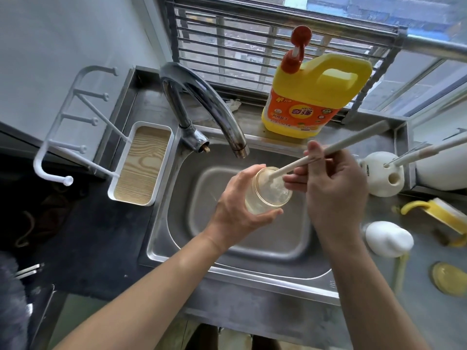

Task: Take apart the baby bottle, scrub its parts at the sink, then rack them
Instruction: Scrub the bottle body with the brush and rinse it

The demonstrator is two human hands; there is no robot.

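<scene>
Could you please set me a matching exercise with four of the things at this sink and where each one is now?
Things
1. bottle body
2. brush
3. detergent jug
4. drying rack

Places
A. standing behind the sink
B. to the left of the sink
C. held in the left hand, over the sink
D. handle pinched by the right hand, head inside the bottle body

Pairs: 1-C, 2-D, 3-A, 4-B
</scene>
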